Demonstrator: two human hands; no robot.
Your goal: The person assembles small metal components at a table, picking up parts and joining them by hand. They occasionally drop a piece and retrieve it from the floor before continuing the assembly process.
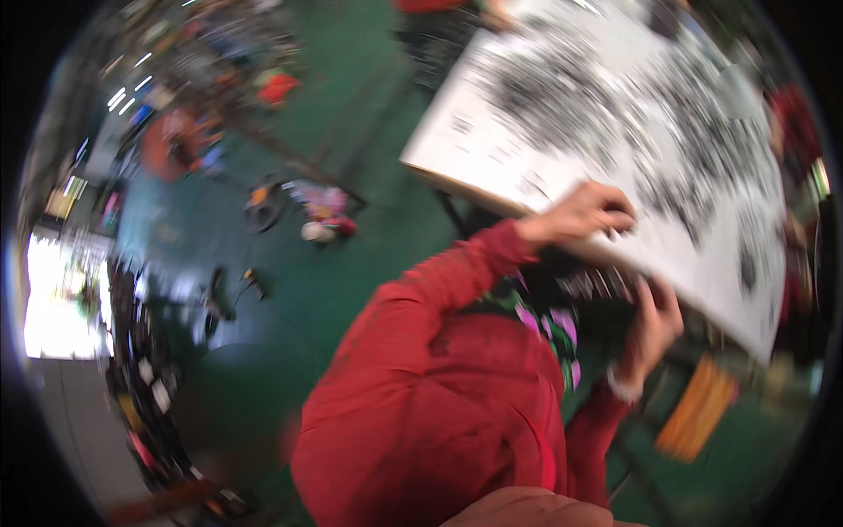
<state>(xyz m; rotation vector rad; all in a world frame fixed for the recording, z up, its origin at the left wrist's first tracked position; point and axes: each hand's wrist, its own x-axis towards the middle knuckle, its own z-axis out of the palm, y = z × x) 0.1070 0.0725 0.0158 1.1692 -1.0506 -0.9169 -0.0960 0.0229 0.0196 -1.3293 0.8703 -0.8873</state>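
Observation:
My left hand (587, 212) is over the near edge of a white-topped table (457, 154), its fingers curled inward. Blur hides whatever may be between them. Lower and to the right, below the table edge, my right hand (654, 329) is raised with its fingers apart and nothing visible in them. Beside it, under the edge, lies a dark mass with pale streaks (597, 285), too smeared to name. Many small dark pieces (562, 92) are spread in heaps over the tabletop, also blurred by motion.
Another person in dark trousers (430, 39) stands at the far table corner; a red sleeve (795, 119) shows at the right. An orange-yellow wooden stool or board (698, 408) is below the table. Assorted blurred items (325, 211) lie on the green floor at left.

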